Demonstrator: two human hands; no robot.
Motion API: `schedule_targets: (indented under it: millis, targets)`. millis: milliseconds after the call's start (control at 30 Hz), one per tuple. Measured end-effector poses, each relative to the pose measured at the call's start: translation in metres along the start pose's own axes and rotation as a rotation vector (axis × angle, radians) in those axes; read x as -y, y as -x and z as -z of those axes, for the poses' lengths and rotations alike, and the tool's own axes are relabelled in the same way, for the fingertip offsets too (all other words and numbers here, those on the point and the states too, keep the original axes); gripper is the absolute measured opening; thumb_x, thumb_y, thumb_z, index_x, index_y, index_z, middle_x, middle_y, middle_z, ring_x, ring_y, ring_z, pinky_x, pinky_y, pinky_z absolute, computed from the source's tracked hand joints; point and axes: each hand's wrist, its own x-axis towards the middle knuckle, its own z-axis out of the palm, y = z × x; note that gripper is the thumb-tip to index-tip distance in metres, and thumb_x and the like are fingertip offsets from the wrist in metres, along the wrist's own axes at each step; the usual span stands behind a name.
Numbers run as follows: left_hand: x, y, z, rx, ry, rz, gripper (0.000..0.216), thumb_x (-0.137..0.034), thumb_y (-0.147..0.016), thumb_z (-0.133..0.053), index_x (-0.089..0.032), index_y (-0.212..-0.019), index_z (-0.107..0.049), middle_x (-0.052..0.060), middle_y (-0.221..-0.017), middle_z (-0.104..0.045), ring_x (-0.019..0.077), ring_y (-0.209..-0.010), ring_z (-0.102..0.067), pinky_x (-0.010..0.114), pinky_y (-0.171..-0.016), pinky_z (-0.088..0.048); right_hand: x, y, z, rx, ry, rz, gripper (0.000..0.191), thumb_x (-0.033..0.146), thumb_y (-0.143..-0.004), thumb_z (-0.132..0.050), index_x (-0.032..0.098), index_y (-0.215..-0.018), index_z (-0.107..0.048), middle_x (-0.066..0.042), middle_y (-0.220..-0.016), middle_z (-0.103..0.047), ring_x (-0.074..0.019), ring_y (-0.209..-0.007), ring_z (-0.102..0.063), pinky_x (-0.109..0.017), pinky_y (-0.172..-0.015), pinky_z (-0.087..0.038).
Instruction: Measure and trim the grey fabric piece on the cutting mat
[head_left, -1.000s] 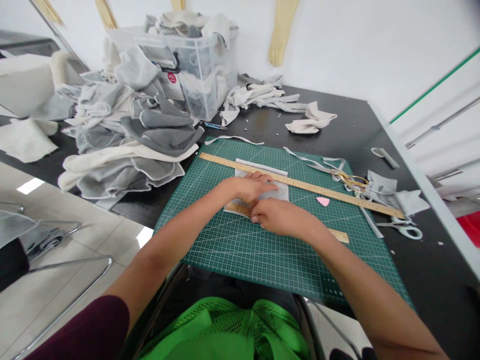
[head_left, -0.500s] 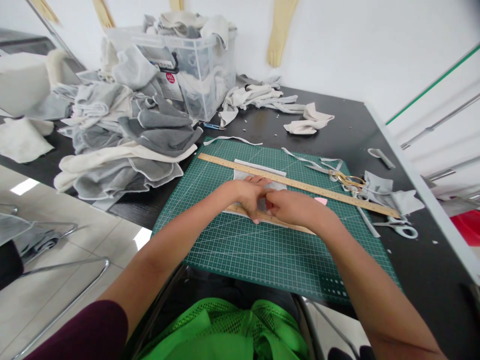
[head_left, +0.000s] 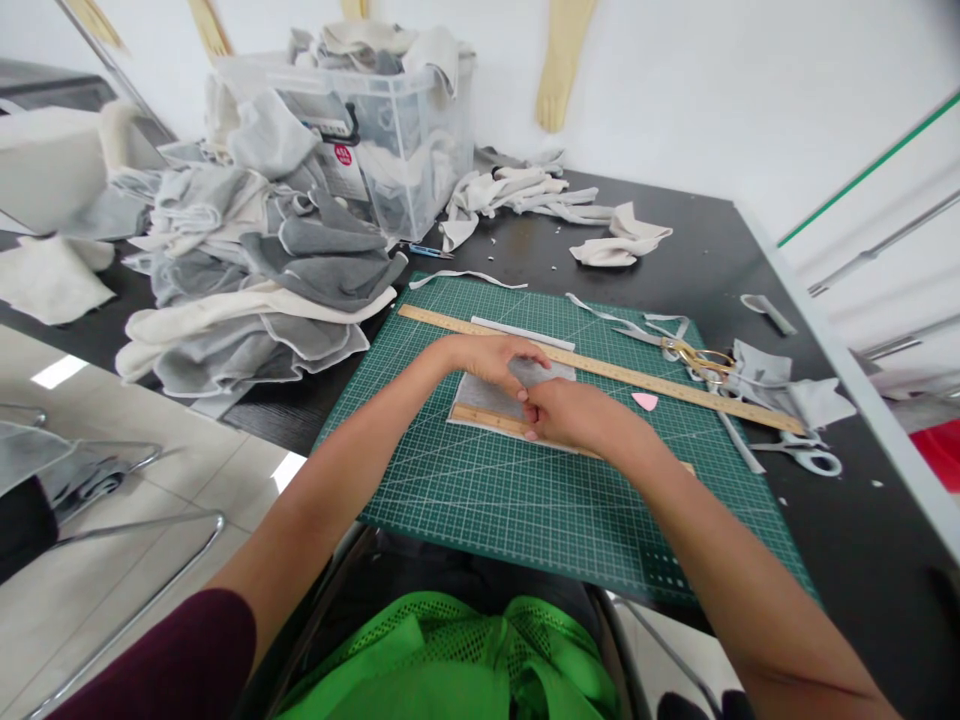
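A piece of grey fabric (head_left: 480, 392) lies on the green cutting mat (head_left: 465, 490), with a pale strip at its far edge. Across it runs a long wooden ruler (head_left: 645, 378); a shorter wooden ruler (head_left: 480, 414) lies along the near edge. My left hand (head_left: 491, 360) arches over the fabric, thumb and fingers apart, its thumb tip close to my right fingers. My right hand (head_left: 566, 412) is curled over the shorter ruler, one fingertip on it; what its fingers hold, if anything, is hidden. A pink tailor's chalk (head_left: 645, 401) lies right of the fabric.
Gold-handled scissors (head_left: 701, 362) and light-handled scissors (head_left: 810, 458) lie on the right among fabric scraps (head_left: 817, 400). A tall fabric pile (head_left: 262, 260) and a clear plastic bin (head_left: 405, 150) stand at back left. Blue thread snips (head_left: 431, 251) lie behind the mat.
My left hand has lifted from the shorter ruler and opened toward the far side, uncovering more fabric. My right hand has shifted slightly left and the pink chalk shows whole.
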Motion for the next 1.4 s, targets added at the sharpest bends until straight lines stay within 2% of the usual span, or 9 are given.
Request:
schedule_targets:
  millis: [133, 200, 367, 467, 767, 900, 1400]
  targets:
    - [-0.003, -0.003, -0.001, -0.048, 0.122, -0.031, 0.043, -0.036, -0.082, -0.07, -0.024, -0.123, -0.064, 0.005, -0.133, -0.064, 0.0233, -0.125, -0.056, 0.038, -0.108, -0.041, -0.007, -0.002, 0.0, 0.024, -0.049, 0.052, 0.011, 0.029, -0.08, -0.075, 0.021, -0.087, -0.071, -0.002, -0.085, -0.071, -0.0155, -0.07, -0.058, -0.026, -0.057, -0.029]
    - [-0.001, -0.005, -0.002, -0.077, 0.094, -0.038, 0.036, -0.033, -0.086, -0.063, -0.022, -0.12, -0.065, 0.007, -0.129, -0.065, 0.0222, -0.12, -0.058, 0.037, -0.106, -0.041, -0.009, -0.003, -0.001, 0.014, -0.059, 0.081, 0.01, 0.028, -0.08, -0.075, 0.021, -0.084, -0.07, 0.0, -0.083, -0.07, -0.0145, -0.07, -0.057, -0.026, -0.057, -0.028]
    - [0.007, -0.01, -0.011, -0.036, -0.223, -0.011, 0.048, -0.029, -0.078, -0.069, -0.028, -0.126, -0.064, 0.003, -0.132, -0.061, 0.0252, -0.127, -0.048, 0.04, -0.115, -0.03, -0.008, -0.001, -0.003, 0.014, -0.066, 0.107, 0.009, 0.026, -0.08, -0.075, 0.021, -0.082, -0.068, 0.001, -0.078, -0.068, -0.014, -0.067, -0.055, -0.027, -0.057, -0.026]
    - [0.007, -0.01, -0.015, -0.047, -0.306, 0.046, 0.055, -0.032, -0.076, -0.07, -0.031, -0.13, -0.062, 0.003, -0.133, -0.058, 0.0261, -0.124, -0.046, 0.039, -0.113, -0.032, -0.006, 0.0, -0.003, 0.014, -0.067, 0.092, 0.009, 0.025, -0.079, -0.076, 0.021, -0.081, -0.069, 0.001, -0.076, -0.067, -0.014, -0.066, -0.055, -0.027, -0.057, -0.026]
    - [-0.002, -0.008, -0.015, 0.002, -0.366, 0.11, 0.059, -0.043, -0.075, -0.068, -0.035, -0.132, -0.055, 0.0, -0.138, -0.051, 0.0268, -0.128, -0.041, 0.041, -0.116, -0.03, -0.003, 0.001, -0.001, 0.019, -0.081, 0.074, 0.01, 0.023, -0.077, -0.077, 0.021, -0.081, -0.068, 0.001, -0.077, -0.068, -0.0135, -0.067, -0.055, -0.027, -0.056, -0.025]
    - [-0.002, -0.008, -0.016, -0.005, -0.392, 0.121, 0.061, -0.046, -0.074, -0.068, -0.033, -0.132, -0.054, 0.002, -0.137, -0.05, 0.0277, -0.127, -0.042, 0.041, -0.115, -0.031, -0.003, 0.0, -0.002, 0.007, -0.076, 0.074, 0.011, 0.023, -0.076, -0.078, 0.021, -0.08, -0.068, 0.002, -0.076, -0.067, -0.0134, -0.066, -0.054, -0.028, -0.056, -0.025]
    - [-0.004, -0.009, -0.021, -0.024, -0.423, 0.155, 0.062, -0.041, -0.072, -0.069, -0.036, -0.131, -0.053, 0.002, -0.136, -0.049, 0.0289, -0.125, -0.041, 0.045, -0.113, -0.034, -0.003, -0.001, -0.002, 0.012, -0.094, 0.14, 0.006, 0.022, -0.078, -0.074, 0.021, -0.083, -0.07, 0.002, -0.075, -0.064, -0.0131, -0.066, -0.051, -0.027, -0.056, -0.025]
